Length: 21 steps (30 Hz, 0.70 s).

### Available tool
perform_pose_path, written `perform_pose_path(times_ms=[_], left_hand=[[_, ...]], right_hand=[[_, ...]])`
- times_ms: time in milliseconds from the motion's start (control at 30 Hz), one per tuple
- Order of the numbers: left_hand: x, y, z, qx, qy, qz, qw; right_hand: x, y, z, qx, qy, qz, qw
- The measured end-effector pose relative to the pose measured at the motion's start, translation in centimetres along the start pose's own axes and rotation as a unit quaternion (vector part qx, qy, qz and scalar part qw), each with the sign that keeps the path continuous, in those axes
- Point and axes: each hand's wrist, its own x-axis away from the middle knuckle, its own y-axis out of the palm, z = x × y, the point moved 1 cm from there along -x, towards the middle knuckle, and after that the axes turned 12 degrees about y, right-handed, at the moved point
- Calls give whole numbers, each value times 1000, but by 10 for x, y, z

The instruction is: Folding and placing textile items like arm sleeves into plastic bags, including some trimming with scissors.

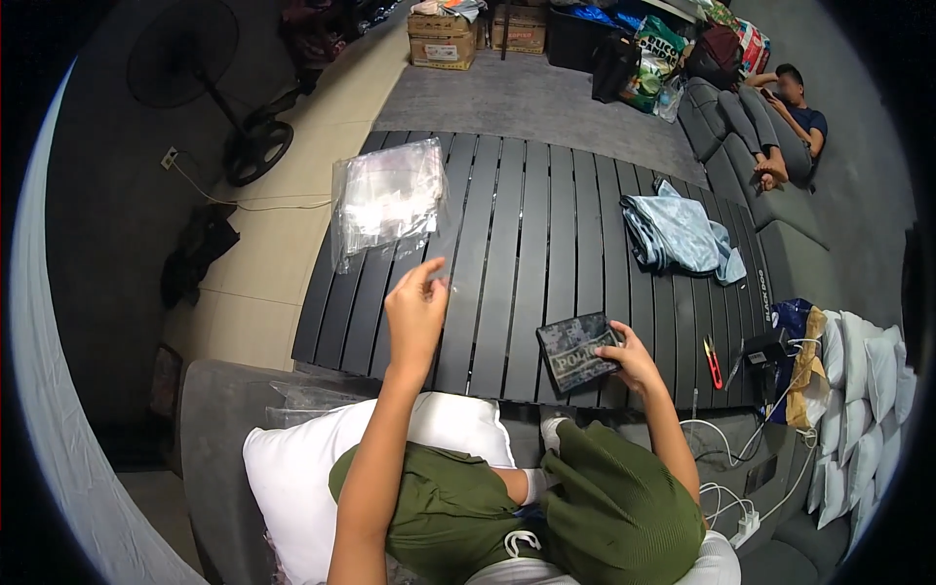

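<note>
My right hand [629, 361] grips the right edge of a flat, dark camouflage-patterned square [577, 353], thumb on top. Whether it is a folded cloth or a wallet I cannot tell. It is held above the near edge of the black slatted table [502, 224]. Raised over the table's left part, my left hand [417, 302] has its index finger stretched out and its thumb apart, with nothing visible held. Just beyond it lies a stack of clear plastic bags [390, 200]. Farther right rests a loose heap of light blue patterned cloth [678, 234].
Red-handled thread snips [714, 364] and a black boxy device [765, 348] with cables are at the table's right. A white pillow [292, 478] sits at my left. Another person [775, 127] reclines on the grey sofa. Cardboard boxes [442, 44] and a standing fan [258, 154] are beyond.
</note>
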Motion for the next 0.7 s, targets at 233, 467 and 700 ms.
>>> perform_pose_path(times_ms=[233,467,700], left_hand=[[5,7,12,-152,253,28,955],[54,77,-6,-62,223,-118,966],[74,98,-31,-67,220,-209,951]], right_hand=[[12,-11,6,-34,94,-46,994],[8,-10,13,-3,169,-89,982],[6,-4,18,87,81,-143,983]])
